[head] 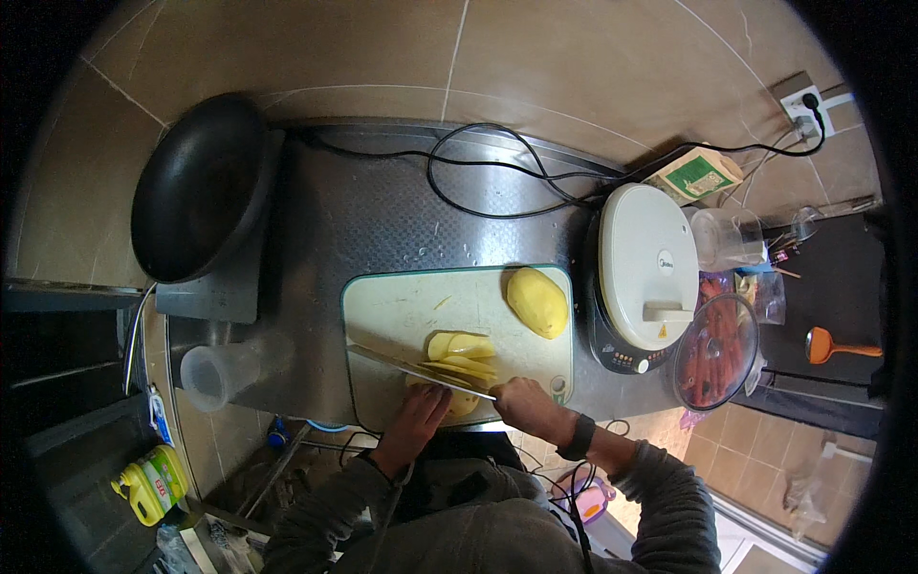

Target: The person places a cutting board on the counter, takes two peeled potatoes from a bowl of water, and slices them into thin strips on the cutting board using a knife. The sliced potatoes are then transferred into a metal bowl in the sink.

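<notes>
My right hand [526,410] grips the handle of a kitchen knife [401,364], whose blade points up and to the left over the cutting board [391,305]. Under the blade is a peeled, partly cut potato [462,404]. My left hand [416,422] presses on this potato, its fingertips close beside the blade. Several potato slices [462,348] lean together on the far side of the knife. A whole peeled potato [538,303] rests at the board's upper right corner. The hands and blade hide part of the cut potato.
A white-lidded electric appliance [645,269] stands right of the board, its black cord [495,163] looped behind. At left are a black wok [201,190] and a translucent plastic container [219,373]. A glass lid [719,351] covers red food at right.
</notes>
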